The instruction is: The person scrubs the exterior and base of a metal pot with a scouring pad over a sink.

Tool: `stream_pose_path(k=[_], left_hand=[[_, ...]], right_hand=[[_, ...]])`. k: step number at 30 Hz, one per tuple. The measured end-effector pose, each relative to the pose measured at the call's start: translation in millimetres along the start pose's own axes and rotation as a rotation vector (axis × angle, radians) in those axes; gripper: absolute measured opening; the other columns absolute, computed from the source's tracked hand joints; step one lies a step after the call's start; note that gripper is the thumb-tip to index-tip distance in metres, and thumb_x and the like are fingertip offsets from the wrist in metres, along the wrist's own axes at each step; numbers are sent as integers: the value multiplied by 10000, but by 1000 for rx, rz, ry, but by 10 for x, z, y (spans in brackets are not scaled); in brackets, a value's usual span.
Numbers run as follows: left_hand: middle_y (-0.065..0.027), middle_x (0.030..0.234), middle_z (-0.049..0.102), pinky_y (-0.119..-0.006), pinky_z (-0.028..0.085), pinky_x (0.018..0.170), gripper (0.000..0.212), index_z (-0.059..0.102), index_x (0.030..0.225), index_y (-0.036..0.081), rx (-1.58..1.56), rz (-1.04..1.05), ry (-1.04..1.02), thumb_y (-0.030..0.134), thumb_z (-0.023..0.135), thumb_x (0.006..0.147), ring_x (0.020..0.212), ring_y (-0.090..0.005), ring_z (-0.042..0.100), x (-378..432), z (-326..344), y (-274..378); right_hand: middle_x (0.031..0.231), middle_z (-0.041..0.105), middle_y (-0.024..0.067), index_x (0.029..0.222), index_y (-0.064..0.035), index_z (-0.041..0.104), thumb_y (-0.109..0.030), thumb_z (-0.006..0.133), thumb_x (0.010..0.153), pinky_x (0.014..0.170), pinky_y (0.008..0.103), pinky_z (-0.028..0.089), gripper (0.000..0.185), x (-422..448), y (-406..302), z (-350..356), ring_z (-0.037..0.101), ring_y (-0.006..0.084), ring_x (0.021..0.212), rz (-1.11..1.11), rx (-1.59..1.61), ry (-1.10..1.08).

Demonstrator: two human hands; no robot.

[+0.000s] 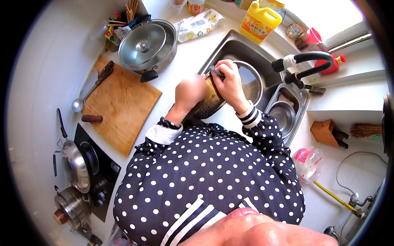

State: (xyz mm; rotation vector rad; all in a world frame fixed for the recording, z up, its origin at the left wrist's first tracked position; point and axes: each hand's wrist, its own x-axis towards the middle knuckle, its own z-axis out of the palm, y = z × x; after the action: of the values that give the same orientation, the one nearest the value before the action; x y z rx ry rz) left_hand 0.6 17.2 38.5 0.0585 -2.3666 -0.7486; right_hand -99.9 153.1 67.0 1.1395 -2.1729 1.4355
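A metal pan (212, 92) with a browned, stained outer side is tilted at the near edge of the steel sink (234, 46). My left hand (191, 90), partly blurred, grips its left side. Pressed to the pan's upper side is a dark steel-wool scrubber (217, 73), held in the fingers of my right hand (229, 81). Just right of that hand shows a round metal rim (261, 84); whether it belongs to the same pan I cannot tell. The pan's lower part is dark and speckled.
A black faucet (314, 57) arches over the sink's right side. A metal bowl (281, 117) sits in the small basin. Yellow detergent jug (260, 21) stands behind. To the left are a lidded pan (146, 46), a wooden cutting board (123, 104), a ladle (78, 104) and a wok (77, 166).
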Motion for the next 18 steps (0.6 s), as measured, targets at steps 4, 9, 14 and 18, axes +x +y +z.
stream_pose_path(k=[4,9,14,18], left_hand=[[-130,631,572,-430,416,478,274,578,681,62,162,243,46,132,541,943,556,-322,551,6,70,-97],[-145,703,621,-429,474,541,314,624,729,81,183,-8,-203,264,519,961,647,-328,608,-42,40,-103],[-138,584,544,-420,391,480,286,552,679,42,-45,1,4,183,593,924,523,-325,516,31,33,-34],[-76,533,514,-332,349,462,383,539,651,30,-143,-256,103,278,670,911,467,-195,455,-277,-129,44]], right_hand=[[890,589,164,805,3,608,-56,681,777,794,384,462,98,7,276,7,569,347,876,239,-75,-10],[956,605,122,803,-33,615,-94,706,760,797,397,464,118,-70,-190,42,564,339,894,52,-75,-43],[877,639,179,917,20,664,-196,709,807,761,363,502,246,-82,503,-9,639,323,819,453,33,-36],[861,654,188,904,13,676,-227,685,820,742,355,504,255,-239,708,70,645,299,795,644,131,-80]])
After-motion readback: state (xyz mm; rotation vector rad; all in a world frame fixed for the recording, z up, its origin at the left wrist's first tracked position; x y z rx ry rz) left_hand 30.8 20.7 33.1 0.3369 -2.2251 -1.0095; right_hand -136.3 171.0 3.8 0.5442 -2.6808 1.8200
